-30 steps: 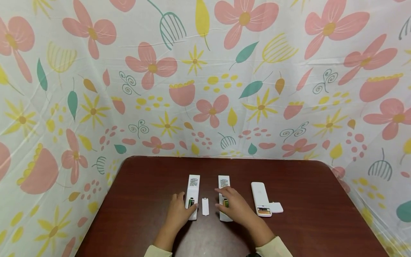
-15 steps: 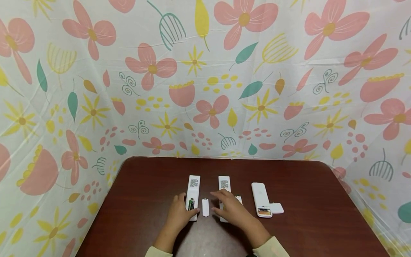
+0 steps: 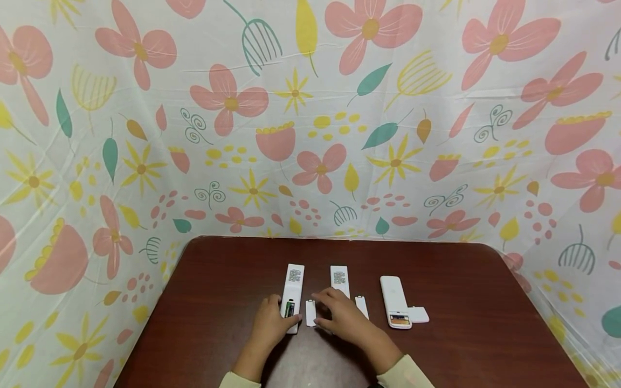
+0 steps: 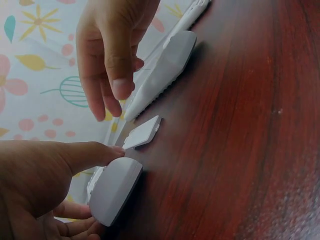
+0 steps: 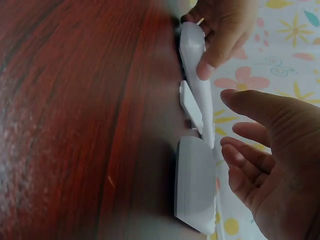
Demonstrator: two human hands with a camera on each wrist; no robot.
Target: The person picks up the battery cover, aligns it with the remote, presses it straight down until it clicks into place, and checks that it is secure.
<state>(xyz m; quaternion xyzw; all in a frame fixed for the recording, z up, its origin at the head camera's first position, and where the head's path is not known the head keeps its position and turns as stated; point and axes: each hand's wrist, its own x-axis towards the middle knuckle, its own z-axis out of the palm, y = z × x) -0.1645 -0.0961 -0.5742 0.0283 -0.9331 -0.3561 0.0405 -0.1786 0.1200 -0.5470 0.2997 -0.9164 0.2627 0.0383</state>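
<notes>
My left hand (image 3: 269, 321) grips the left white remote control (image 3: 295, 288) by its sides, thumb on the right edge, fingers on the left. It lies back up, a green and black battery (image 3: 289, 308) showing in its uncovered compartment. Over the lower half of the middle remote control (image 3: 339, 277) hovers my right hand (image 3: 348, 319), fingers apart and holding nothing in the right wrist view. Its fingertips are by a loose white battery cover (image 3: 310, 314) between the two remotes. That middle remote's compartment is hidden under the hand.
Partly behind my right hand, a second battery cover (image 3: 361, 305) lies on the table (image 3: 466, 280). Farther right is a third remote control (image 3: 393, 293) with batteries (image 3: 400, 319) exposed and a cover (image 3: 419, 314) beside it. A flowered cloth (image 3: 320, 215) hangs behind the table.
My right hand has shifted left from the middle remote towards the loose cover, uncovering the second cover on its right. My left hand stays on the left remote, whose battery shows more fully.
</notes>
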